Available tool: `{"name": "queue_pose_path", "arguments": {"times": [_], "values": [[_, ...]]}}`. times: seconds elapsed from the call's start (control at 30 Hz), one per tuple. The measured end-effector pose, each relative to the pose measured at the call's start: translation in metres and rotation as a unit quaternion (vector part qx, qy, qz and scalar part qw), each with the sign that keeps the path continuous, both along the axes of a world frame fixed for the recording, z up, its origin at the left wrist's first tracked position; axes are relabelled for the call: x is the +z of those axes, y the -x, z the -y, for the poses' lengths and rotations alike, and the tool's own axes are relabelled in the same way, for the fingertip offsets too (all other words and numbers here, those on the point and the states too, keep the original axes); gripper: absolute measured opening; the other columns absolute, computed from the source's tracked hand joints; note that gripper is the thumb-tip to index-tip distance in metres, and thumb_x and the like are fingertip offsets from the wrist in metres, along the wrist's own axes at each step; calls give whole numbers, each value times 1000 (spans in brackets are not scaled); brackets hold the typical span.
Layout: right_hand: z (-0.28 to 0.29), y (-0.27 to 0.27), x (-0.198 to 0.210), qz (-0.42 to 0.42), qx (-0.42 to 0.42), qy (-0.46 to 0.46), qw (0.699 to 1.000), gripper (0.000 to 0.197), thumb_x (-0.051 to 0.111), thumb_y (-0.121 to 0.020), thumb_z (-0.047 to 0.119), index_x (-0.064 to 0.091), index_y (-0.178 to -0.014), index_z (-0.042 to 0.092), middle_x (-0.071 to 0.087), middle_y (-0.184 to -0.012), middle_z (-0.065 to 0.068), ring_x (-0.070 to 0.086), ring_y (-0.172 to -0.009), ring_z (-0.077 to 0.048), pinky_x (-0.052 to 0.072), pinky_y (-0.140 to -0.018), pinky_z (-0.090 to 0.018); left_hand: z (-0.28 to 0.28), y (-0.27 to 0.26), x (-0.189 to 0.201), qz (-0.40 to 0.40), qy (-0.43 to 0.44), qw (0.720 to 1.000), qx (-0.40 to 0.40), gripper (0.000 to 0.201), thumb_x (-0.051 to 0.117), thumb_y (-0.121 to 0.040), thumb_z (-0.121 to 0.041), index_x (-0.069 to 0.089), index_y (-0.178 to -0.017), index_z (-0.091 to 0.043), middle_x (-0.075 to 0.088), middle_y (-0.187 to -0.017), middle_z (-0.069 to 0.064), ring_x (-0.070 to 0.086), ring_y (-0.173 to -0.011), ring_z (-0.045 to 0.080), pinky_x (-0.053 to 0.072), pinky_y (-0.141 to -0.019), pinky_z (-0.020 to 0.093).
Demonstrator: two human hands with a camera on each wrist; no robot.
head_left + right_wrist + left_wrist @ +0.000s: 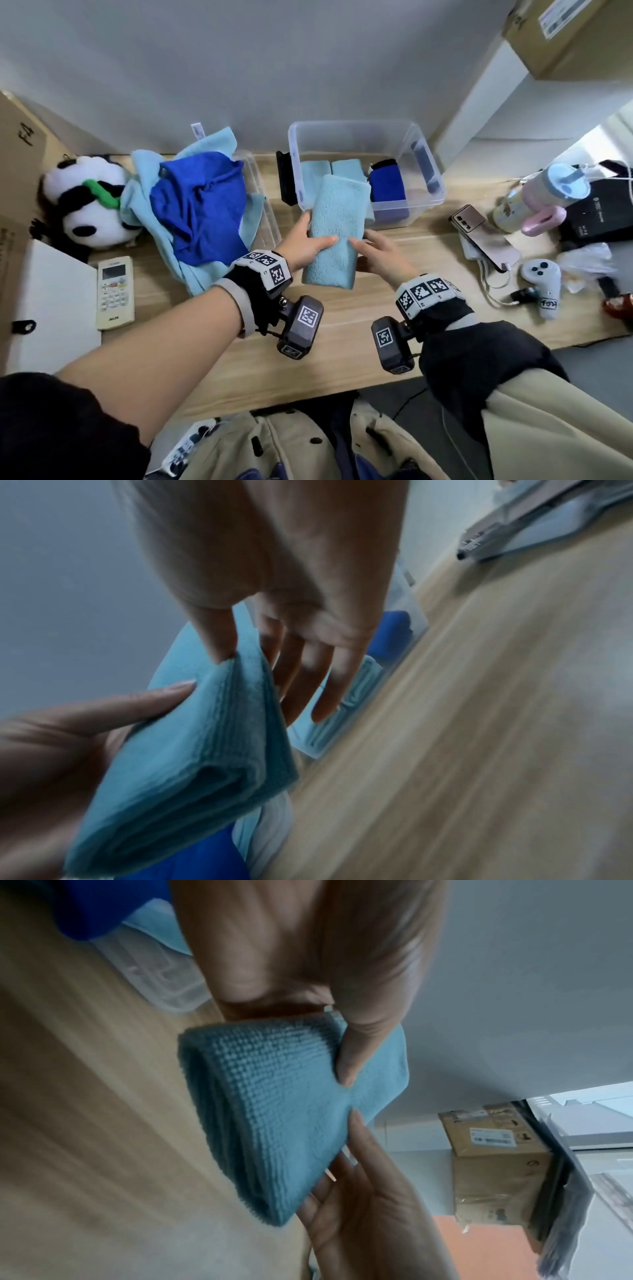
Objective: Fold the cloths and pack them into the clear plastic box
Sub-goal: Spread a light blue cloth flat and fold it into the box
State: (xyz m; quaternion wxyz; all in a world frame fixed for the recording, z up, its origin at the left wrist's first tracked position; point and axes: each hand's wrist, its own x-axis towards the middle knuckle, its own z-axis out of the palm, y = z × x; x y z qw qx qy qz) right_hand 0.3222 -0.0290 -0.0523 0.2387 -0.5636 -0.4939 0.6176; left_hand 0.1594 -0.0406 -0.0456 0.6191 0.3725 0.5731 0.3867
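A folded light blue cloth (337, 229) (274, 1110) (192, 750) hangs above the wooden table, just in front of the clear plastic box (424, 154). My left hand (318, 240) (349, 1066) grips its left edge, thumb on top. At the right edge, my right hand (366, 246) (226, 653) pinches the cloth with the thumb above and the fingers below. Two folded light blue cloths (332, 169) and a folded dark blue one (387, 185) lie in the box. At the left, a crumpled dark blue cloth (202, 205) lies on an unfolded light blue cloth (150, 205).
The cloth pile rests partly on a clear lid (265, 205). A panda plush (85, 202) and a remote (114, 291) lie at the left. To the right are a phone (483, 236), a tumbler (541, 195) and a game controller (544, 284).
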Motion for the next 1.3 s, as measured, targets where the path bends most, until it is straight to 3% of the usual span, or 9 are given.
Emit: {"name": "queue_pose_path", "arguments": {"times": [0.17, 0.33, 0.47, 0.63, 0.73, 0.9, 1.03, 1.2, 1.3], "values": [[-40, 2, 31, 29, -19, -94, 995, 18, 51, -93, 9, 55, -110, 15, 66, -101, -3, 65, -89, -11, 54, -81, -24, -42, 1, 14, 8, -17, 999, 37, 54, 61, -87, -10, 37, -135, -11, 56, -128, 12, 59, -111, 24, 50, -95, 40], [-102, 3, 41, 39, -54, -90, 994, 20, 50, -93, 10, 55, -107, 24, 64, -114, -8, 62, -103, -21, 52, -90, -43, -82, 16, 16, -112, -68, 978, 162, 22, 48, -91, -7, 56, -109, -15, 59, -92, 2, 56, -78, 17, 50, -76, 32], [-148, 9, 39, 11, -78, -7, 997, 28, 44, -96, 4, 48, -123, 12, 56, -123, -13, 58, -98, -22, 57, -65, -29, -107, 35, 0, -242, -44, 948, 204, 31, 56, -87, -11, 55, -118, -12, 55, -114, 1, 52, -99, 16, 37, -87, 22], [-188, 23, 17, 23, -55, 118, 991, 41, 38, -96, -2, 38, -135, 9, 53, -126, -13, 55, -99, -27, 49, -75, -41, -124, 46, -15, -244, 13, 959, 146, 54, 60, -88, -17, 39, -136, -12, 42, -144, 6, 38, -134, 20, 30, -108, 29], [-198, 37, 8, 78, -3, 181, 980, 40, 37, -96, -1, 42, -132, 15, 60, -99, -5, 60, -79, -23, 47, -82, -40, -127, 50, -18, -226, 27, 962, 148, 56, 61, -87, -13, 38, -138, -13, 41, -144, 8, 36, -136, 17, 30, -111, 31], [-211, 58, -23, 154, 82, 207, 963, 37, 41, -92, 1, 48, -123, 20, 59, -120, -12, 57, -111, -32, 47, -95, -51, -125, 56, -19, -218, 18, 965, 144, 53, 62, -86, -13, 42, -135, -14, 43, -142, 3, 37, -135, 13, 28, -109, 27], [-208, 70, -30, 152, 62, 222, 961, 31, 38, -94, -1, 48, -117, 16, 56, -111, -15, 59, -82, -26, 50, -87, -45, -124, 57, -21, -213, 17, 965, 154, 51, 64, -85, -13, 45, -133, -13, 45, -141, 2, 38, -133, 12, 28, -106, 22], [-205, 72, -23, 179, 38, 221, 958, 21, 48, -93, 8, 51, -114, 6, 57, -98, -15, 60, -84, -29, 49, -93, -44, -122, 59, -25, -206, 24, 965, 162, 54, 67, -84, -20, 44, -132, -15, 47, -140, 2, 42, -131, 12, 31, -105, 24], [-208, 64, -18, 203, 42, 191, 959, 31, 51, -93, 16, 52, -123, 5, 55, -104, -13, 59, -110, -29, 48, -97, -40, -112, 62, -33, -191, 35, 962, 193, 51, 67, -83, -28, 48, -129, -17, 52, -133, 3, 49, -123, 15, 39, -105, 31]]}}
